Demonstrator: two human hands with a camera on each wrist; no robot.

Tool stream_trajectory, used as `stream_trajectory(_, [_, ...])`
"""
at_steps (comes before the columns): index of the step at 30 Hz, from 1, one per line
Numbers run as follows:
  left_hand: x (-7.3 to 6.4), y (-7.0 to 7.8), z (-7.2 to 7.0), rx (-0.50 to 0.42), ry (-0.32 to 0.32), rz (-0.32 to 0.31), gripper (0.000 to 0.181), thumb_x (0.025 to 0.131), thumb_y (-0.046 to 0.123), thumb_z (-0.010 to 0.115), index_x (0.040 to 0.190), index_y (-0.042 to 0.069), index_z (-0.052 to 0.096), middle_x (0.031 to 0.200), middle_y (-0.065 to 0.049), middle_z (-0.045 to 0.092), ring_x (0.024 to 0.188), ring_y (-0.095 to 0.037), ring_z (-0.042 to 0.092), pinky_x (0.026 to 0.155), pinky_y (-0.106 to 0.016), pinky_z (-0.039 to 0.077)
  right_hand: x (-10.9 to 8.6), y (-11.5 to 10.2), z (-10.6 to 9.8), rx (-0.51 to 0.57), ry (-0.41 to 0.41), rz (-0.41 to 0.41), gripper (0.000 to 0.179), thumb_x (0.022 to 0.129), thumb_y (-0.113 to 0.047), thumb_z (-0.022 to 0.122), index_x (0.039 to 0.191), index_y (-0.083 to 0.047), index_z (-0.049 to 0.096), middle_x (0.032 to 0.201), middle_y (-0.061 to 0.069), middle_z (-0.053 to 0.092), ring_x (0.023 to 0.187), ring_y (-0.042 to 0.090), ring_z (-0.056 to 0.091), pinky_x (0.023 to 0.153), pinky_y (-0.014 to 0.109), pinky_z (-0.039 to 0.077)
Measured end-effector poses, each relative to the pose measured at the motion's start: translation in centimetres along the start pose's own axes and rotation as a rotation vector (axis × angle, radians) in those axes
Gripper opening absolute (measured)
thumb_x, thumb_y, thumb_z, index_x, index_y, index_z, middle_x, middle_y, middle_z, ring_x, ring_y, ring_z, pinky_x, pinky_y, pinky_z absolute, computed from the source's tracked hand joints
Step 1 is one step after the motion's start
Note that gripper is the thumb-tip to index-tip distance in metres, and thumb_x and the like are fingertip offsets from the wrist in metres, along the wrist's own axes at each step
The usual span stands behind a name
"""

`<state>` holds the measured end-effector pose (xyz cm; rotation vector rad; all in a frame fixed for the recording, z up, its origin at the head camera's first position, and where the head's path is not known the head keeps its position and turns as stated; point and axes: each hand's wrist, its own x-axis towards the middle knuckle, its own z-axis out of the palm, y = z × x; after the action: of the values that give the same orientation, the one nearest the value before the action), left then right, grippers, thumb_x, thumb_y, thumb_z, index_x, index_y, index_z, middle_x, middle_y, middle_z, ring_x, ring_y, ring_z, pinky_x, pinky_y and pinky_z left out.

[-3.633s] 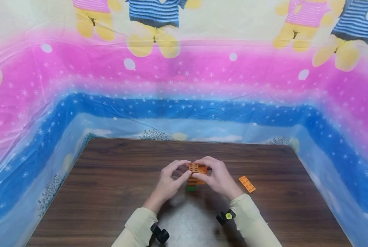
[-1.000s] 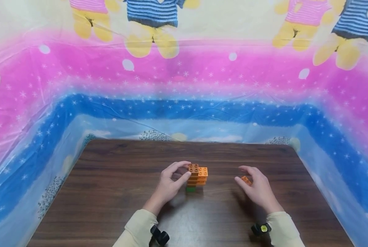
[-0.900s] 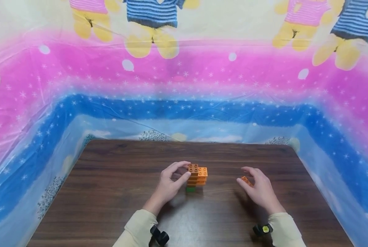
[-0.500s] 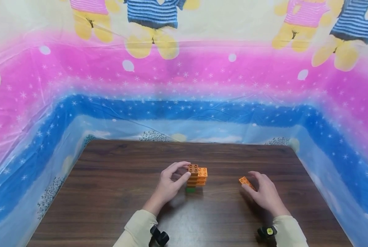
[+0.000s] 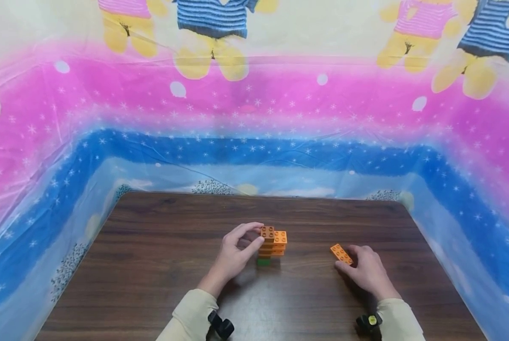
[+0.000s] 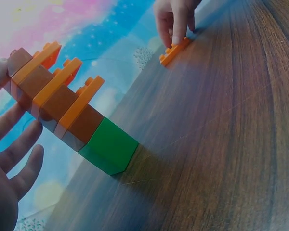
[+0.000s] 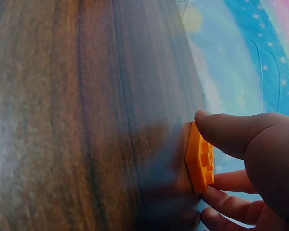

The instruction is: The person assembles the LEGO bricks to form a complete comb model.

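Observation:
A tower of toy building bricks [image 5: 273, 240] stands upright on the table. In the left wrist view it has a green brick [image 6: 110, 146] at the bottom, with brown bricks and thin orange bricks [image 6: 82, 101] alternating above. The orange ones stick out to one side. My left hand [image 5: 233, 248] holds the tower's top between thumb and index finger, its other fingers spread beside it. Farther right, a thin orange studded brick [image 5: 341, 254] lies on the table. My right hand [image 5: 367, 270] pinches its near end, with the thumb [image 7: 221, 127] at one edge and fingertips at the opposite edge.
The dark wood-grain table [image 5: 160, 265] carries both the tower and the loose brick. A printed cloth [image 5: 254, 151] hangs around its back and sides. Small black devices [image 5: 221, 326] are strapped at both wrists.
My right hand has left the tower and moved right to the loose orange brick, drawing lower and nearer around its near end. The left hand has stayed at the tower.

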<state>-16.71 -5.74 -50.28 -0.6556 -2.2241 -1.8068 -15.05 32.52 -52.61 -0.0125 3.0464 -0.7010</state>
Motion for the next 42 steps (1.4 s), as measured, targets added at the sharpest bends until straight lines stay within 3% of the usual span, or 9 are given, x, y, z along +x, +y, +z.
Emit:
stream_trajectory(9, [0.0,0.2,-0.1,0.012,0.001,-0.016,0.031,0.101,0.022,0.074,0.132,0.021,0.071,0.117,0.001,0.071,0.098,-0.019,0.071,0.084,-0.036,0.061,0.3,-0.2,0.8,-0.031,0.017,0.001,0.064,0.09,-0.037,0.083,0.135,0.005,0.065,0.117,0.019,0.066,0.101,0.032,0.057,0.085,0.05,0.048])
stream_trajectory(25, [0.0,0.3,-0.2,0.005,-0.003,-0.012,0.032,0.101,0.02,0.074,0.132,0.019,0.071,0.116,0.0,0.072,0.098,-0.02,0.071,0.084,-0.036,0.061,0.5,-0.9,1.0,0.019,-0.031,0.011,0.052,0.092,-0.024,0.082,0.131,0.005,0.065,0.119,0.021,0.064,0.099,0.028,0.06,0.087,0.052,0.052])
stream_trajectory(35, [0.1,0.3,-0.2,0.008,-0.01,-0.017,0.032,0.101,0.022,0.074,0.133,0.023,0.07,0.117,0.001,0.071,0.098,-0.019,0.071,0.084,-0.036,0.061,0.6,-1.0,1.0,0.013,-0.034,0.002,0.045,0.093,-0.021,0.082,0.127,0.005,0.068,0.116,0.018,0.065,0.096,0.027,0.059,0.086,0.05,0.053])
stream_trajectory(42, [0.0,0.3,-0.2,0.012,-0.015,-0.023,0.034,0.101,0.023,0.073,0.134,0.015,0.07,0.118,0.001,0.071,0.098,-0.019,0.071,0.085,-0.035,0.06,0.6,-1.1,1.0,0.031,-0.037,-0.01,0.046,0.095,-0.024,0.08,0.129,0.003,0.066,0.122,0.02,0.065,0.102,0.029,0.061,0.09,0.055,0.053])
